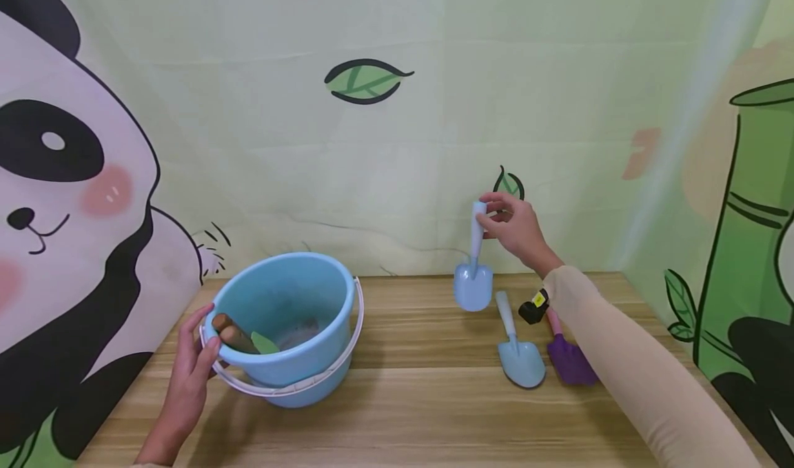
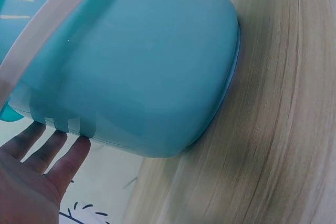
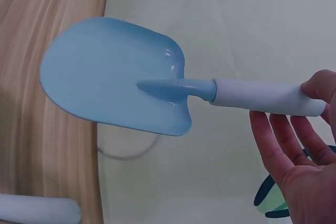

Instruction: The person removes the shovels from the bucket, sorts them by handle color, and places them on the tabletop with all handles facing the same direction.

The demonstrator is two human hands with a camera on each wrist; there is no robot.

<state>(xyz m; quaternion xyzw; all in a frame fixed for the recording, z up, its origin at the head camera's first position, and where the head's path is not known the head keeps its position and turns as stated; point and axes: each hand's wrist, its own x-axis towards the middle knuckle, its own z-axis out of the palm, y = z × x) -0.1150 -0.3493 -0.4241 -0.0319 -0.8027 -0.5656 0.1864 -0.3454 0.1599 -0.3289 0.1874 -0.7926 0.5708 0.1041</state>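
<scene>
A light blue bucket with a pale bail handle stands on the left of the wooden table. My left hand holds its left side at the rim; in the left wrist view, fingertips touch the outer wall. Inside the bucket lie brown handles and a green piece. My right hand pinches the top of the white handle of a light blue toy shovel, blade down. The right wrist view shows the shovel whole, its handle between thumb and fingers.
Another light blue shovel lies on the table at the right. Beside it are a purple shovel with a pink handle, partly behind my sleeve, and a small black object with a yellow label. A printed cloth hangs behind the table.
</scene>
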